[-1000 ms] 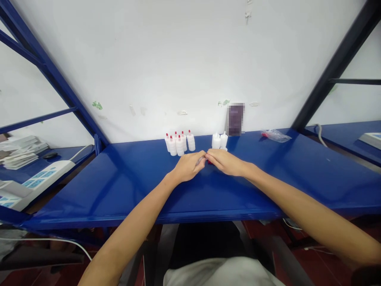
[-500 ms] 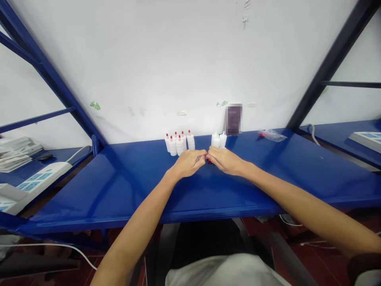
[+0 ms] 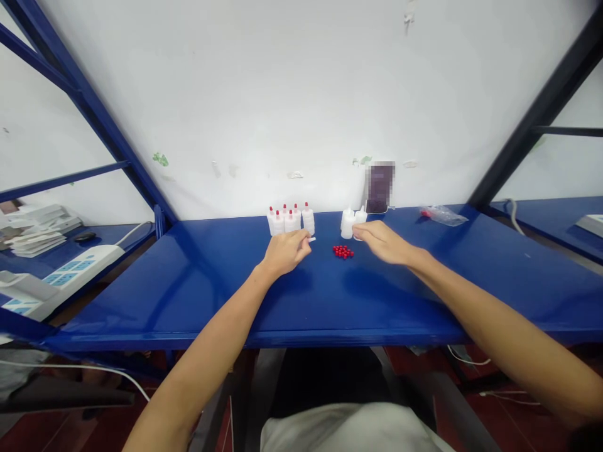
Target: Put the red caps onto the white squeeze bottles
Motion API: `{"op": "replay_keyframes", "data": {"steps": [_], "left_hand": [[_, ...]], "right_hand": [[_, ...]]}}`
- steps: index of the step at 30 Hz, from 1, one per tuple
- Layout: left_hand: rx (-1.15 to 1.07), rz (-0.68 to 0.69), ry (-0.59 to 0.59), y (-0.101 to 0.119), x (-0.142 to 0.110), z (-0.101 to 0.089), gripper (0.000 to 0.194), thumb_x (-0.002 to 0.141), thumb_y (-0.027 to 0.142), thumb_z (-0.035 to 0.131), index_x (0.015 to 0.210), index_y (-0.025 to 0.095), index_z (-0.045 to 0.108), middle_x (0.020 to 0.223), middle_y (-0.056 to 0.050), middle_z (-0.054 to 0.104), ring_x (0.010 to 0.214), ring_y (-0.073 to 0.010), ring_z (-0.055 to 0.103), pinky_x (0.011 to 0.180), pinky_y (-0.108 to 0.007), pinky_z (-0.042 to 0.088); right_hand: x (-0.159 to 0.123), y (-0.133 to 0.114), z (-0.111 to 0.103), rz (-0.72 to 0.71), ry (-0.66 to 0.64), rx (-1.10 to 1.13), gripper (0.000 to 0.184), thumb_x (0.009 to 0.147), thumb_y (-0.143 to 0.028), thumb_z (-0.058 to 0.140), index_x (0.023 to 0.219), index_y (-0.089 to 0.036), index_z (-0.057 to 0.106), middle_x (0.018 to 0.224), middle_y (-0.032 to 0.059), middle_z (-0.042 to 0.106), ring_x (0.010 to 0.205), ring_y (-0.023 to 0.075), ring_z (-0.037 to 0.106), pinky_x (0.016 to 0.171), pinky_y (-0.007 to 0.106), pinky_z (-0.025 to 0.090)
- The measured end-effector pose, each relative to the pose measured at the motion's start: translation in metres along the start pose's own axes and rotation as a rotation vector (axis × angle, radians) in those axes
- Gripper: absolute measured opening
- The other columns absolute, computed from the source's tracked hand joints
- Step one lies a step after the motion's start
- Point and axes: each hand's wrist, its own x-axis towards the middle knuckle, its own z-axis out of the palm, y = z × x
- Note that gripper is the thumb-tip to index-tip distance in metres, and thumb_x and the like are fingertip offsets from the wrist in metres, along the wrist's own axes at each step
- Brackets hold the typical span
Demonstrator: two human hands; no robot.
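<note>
My left hand (image 3: pixel 286 252) is closed round a small white squeeze bottle; only its narrow white nozzle (image 3: pixel 311 239) pokes out to the right past the fingers, with no red tip on it. My right hand (image 3: pixel 384 242) has its fingers pressed together beside a group of white bottles (image 3: pixel 347 224) without red caps. Whether it grips one of those bottles is hidden. Between the two hands lies a cluster of small red caps (image 3: pixel 343 252). Just behind my left hand stand several white bottles with red caps (image 3: pixel 308 220).
The blue table (image 3: pixel 188 289) runs along a white wall. A blurred dark phone-like panel (image 3: pixel 379 187) leans there. At the right back lies a clear plastic bag (image 3: pixel 445 215) with something red inside. Power strips (image 3: pixel 70 273) and white stacks (image 3: pixel 40 229) sit to the left.
My hands were together over the red caps and have now moved apart, left hand leftward, right hand rightward toward the uncapped bottles. The red caps came into full view. The camera view shifted slightly.
</note>
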Motion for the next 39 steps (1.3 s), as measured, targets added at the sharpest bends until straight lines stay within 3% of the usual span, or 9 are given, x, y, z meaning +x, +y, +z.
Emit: {"op": "replay_keyframes", "data": {"steps": [3, 7, 18, 24, 27, 32, 35, 37, 39], "left_hand": [[-0.076, 0.017, -0.056, -0.004, -0.002, 0.001, 0.027, 0.092, 0.025, 0.039, 0.094, 0.018, 0.065, 0.08, -0.003, 0.07, 0.067, -0.0153, 0.059, 0.064, -0.026, 0.038], [-0.149, 0.055, -0.119, 0.004, 0.0, 0.006, 0.029, 0.093, 0.027, 0.038, 0.094, 0.017, 0.065, 0.08, -0.003, 0.069, 0.067, -0.0152, 0.059, 0.065, -0.026, 0.04], [-0.182, 0.03, -0.184, 0.002, -0.001, 0.008, 0.03, 0.095, 0.03, 0.037, 0.094, 0.018, 0.065, 0.078, -0.002, 0.067, 0.067, -0.0155, 0.059, 0.063, -0.026, 0.038], [-0.217, 0.044, -0.197, 0.012, -0.002, 0.011, 0.033, 0.099, 0.036, 0.033, 0.106, 0.019, 0.062, 0.084, -0.003, 0.07, 0.074, -0.0175, 0.063, 0.067, -0.027, 0.041], [-0.233, 0.07, -0.209, 0.02, -0.002, 0.012, 0.035, 0.1, 0.039, 0.033, 0.113, 0.019, 0.059, 0.08, -0.002, 0.068, 0.07, -0.0174, 0.061, 0.065, -0.027, 0.04], [-0.348, 0.024, -0.145, 0.021, 0.0, 0.014, 0.039, 0.1, 0.043, 0.035, 0.121, 0.018, 0.056, 0.083, -0.002, 0.068, 0.072, -0.0165, 0.062, 0.068, -0.026, 0.041], [-0.376, -0.033, -0.084, 0.014, 0.0, 0.013, 0.044, 0.1, 0.043, 0.03, 0.092, 0.016, 0.063, 0.07, -0.001, 0.062, 0.065, -0.0145, 0.057, 0.066, -0.026, 0.041], [-0.394, -0.067, -0.063, 0.01, 0.0, 0.013, 0.051, 0.101, 0.041, 0.026, 0.071, 0.016, 0.057, 0.063, -0.001, 0.058, 0.06, -0.0132, 0.055, 0.064, -0.026, 0.041], [-0.443, -0.117, -0.06, 0.007, 0.0, 0.013, 0.052, 0.101, 0.04, 0.023, 0.066, 0.016, 0.053, 0.061, -0.001, 0.057, 0.055, -0.0119, 0.054, 0.061, -0.025, 0.041]], "right_hand": [[0.001, 0.017, -0.01, 0.062, -0.198, -0.234, 0.028, 0.094, -0.032, 0.035, 0.07, -0.02, 0.043, 0.072, 0.0031, 0.055, 0.067, 0.0169, 0.049, 0.065, 0.029, 0.032], [0.002, 0.03, -0.007, 0.192, -0.425, -0.324, 0.022, 0.089, -0.035, 0.045, 0.073, -0.02, 0.05, 0.076, 0.0045, 0.062, 0.069, 0.0186, 0.054, 0.062, 0.028, 0.033], [0.002, 0.027, -0.009, 0.143, -0.419, -0.205, 0.014, 0.081, -0.028, 0.053, 0.08, -0.018, 0.063, 0.07, 0.0026, 0.063, 0.064, 0.0164, 0.055, 0.059, 0.026, 0.035], [0.0, 0.007, -0.004, 0.044, -0.148, -0.069, 0.024, 0.087, -0.039, 0.052, 0.087, -0.018, 0.064, 0.063, -0.0008, 0.056, 0.057, 0.0136, 0.047, 0.058, 0.026, 0.034], [-0.001, -0.007, 0.011, -0.036, -0.112, 0.099, 0.034, 0.09, -0.051, 0.052, 0.089, -0.018, 0.063, 0.059, -0.004, 0.049, 0.054, 0.0118, 0.041, 0.055, 0.025, 0.032], [0.0, -0.009, 0.019, -0.027, 0.0, 0.134, 0.031, 0.092, -0.048, 0.049, 0.089, -0.019, 0.059, 0.053, -0.0059, 0.047, 0.049, 0.0111, 0.037, 0.052, 0.025, 0.03], [0.002, 0.005, 0.004, 0.078, 0.257, 0.012, 0.025, 0.092, -0.042, 0.048, 0.091, -0.02, 0.058, 0.053, -0.0047, 0.053, 0.047, 0.0123, 0.042, 0.054, 0.026, 0.033], [0.003, 0.017, -0.007, 0.16, 0.409, -0.13, 0.019, 0.09, -0.036, 0.049, 0.093, -0.02, 0.059, 0.057, -0.0025, 0.058, 0.051, 0.0142, 0.049, 0.058, 0.027, 0.035], [0.005, 0.028, -0.014, 0.234, 0.457, -0.274, 0.016, 0.087, -0.031, 0.05, 0.093, -0.02, 0.06, 0.065, 0.0008, 0.063, 0.057, 0.0171, 0.054, 0.061, 0.028, 0.036]]}}
